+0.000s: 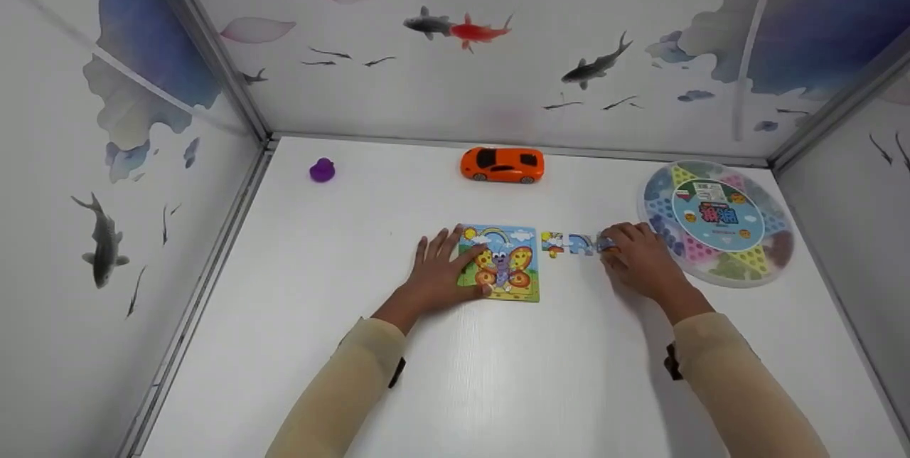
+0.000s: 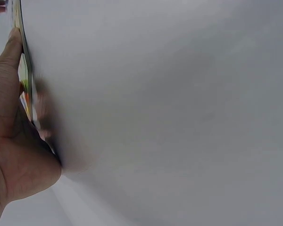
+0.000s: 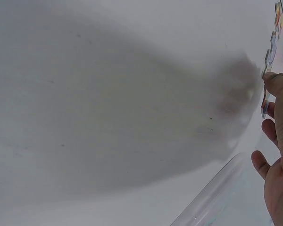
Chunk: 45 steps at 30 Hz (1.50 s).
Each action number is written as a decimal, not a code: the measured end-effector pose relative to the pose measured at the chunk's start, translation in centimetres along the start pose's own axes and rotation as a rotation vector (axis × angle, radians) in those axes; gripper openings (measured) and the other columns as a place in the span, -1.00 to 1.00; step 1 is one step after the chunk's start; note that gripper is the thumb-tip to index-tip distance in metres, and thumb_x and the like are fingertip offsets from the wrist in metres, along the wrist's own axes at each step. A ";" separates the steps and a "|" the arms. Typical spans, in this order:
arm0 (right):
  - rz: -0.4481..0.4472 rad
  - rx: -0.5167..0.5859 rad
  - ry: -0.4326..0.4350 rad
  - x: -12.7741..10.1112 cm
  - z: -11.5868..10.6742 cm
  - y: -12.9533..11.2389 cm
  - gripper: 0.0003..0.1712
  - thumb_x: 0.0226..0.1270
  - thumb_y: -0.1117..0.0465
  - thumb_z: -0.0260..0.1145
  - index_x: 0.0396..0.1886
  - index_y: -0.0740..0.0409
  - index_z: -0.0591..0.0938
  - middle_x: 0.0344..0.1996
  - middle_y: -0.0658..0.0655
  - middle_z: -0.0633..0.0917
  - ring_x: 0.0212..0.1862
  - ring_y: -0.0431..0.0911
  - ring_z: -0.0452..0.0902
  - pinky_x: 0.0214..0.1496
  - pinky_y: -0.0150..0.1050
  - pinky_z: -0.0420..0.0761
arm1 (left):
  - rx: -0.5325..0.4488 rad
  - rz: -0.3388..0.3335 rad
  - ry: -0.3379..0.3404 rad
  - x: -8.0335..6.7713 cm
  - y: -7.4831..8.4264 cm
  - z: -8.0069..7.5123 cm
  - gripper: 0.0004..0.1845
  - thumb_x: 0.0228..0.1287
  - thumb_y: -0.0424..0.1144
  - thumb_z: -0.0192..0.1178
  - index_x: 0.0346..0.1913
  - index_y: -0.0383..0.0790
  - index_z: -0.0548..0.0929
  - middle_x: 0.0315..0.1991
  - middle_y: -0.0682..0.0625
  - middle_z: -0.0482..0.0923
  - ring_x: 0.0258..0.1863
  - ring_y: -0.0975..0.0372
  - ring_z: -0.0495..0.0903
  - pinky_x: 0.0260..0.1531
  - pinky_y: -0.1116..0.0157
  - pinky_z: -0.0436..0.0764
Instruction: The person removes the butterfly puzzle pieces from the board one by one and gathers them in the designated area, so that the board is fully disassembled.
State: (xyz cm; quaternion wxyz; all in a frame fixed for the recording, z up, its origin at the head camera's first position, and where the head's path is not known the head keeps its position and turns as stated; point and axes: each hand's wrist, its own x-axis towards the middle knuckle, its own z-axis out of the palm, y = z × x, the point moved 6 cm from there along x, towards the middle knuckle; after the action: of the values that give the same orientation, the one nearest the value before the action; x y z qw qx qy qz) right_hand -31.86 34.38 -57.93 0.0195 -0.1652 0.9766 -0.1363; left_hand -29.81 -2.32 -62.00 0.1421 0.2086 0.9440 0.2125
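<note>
My left hand point(image 1: 441, 273) rests with spread fingers over the left side of a square butterfly jigsaw puzzle point(image 1: 522, 241). Its thumb lies along the near part of the puzzle, which shows edge-on in the left wrist view. To the right of the puzzle lie a yellow and blue jigsaw piece point(image 1: 552, 242) and a rainbow piece point(image 1: 580, 245) in a row. At the row's right end, my right hand point(image 1: 643, 259) pinches another jigsaw piece point(image 1: 603, 242), partly hidden by the fingers. The right wrist view shows the thumb against this piece point(image 3: 264, 106).
A round clear-lidded game box point(image 1: 768, 230) stands just right of my right hand. Farther back are an orange toy car point(image 1: 503, 165) and a purple rubber duck point(image 1: 322, 170). Printed white panels point(image 1: 398, 102) wall in the white table point(image 1: 462, 387).
</note>
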 end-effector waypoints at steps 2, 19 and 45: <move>0.005 0.006 -0.010 0.0 0.0 0.1 -0.51 0.62 0.21 0.40 0.44 0.13 0.56 0.41 0.31 0.60 0.40 0.36 0.40 0.51 0.61 0.35 | 0.003 -0.004 -0.006 0.0 0.0 0.0 -0.06 0.49 0.48 0.15 0.80 0.33 0.14 0.88 -0.08 -0.32 0.86 -0.12 -0.32 0.76 -0.31 -0.35; 0.042 0.020 -0.053 -0.2 0.4 0.7 -0.43 0.65 0.20 0.35 0.55 0.10 0.51 0.48 0.30 0.59 0.46 0.36 0.36 0.52 0.70 0.24 | 0.026 0.002 -0.005 0.0 0.1 -0.3 -0.06 0.50 0.51 0.13 0.80 0.37 0.12 0.88 -0.07 -0.34 0.86 -0.12 -0.31 0.76 -0.32 -0.33; 0.055 -0.018 -0.026 0.4 1.2 -1.5 -0.36 0.68 -0.05 0.32 0.58 0.13 0.52 0.50 0.31 0.53 0.51 0.37 0.35 0.51 0.59 0.34 | 0.004 -0.006 -0.008 -0.1 0.1 -0.2 -0.06 0.48 0.50 0.14 0.80 0.36 0.14 0.88 -0.07 -0.33 0.86 -0.13 -0.31 0.76 -0.33 -0.34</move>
State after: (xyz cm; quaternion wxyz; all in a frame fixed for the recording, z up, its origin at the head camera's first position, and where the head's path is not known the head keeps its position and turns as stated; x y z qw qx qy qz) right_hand -31.67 32.62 -58.68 0.0343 -0.1403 0.9816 -0.1248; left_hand -29.74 -2.40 -61.77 0.1460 0.2068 0.9445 0.2095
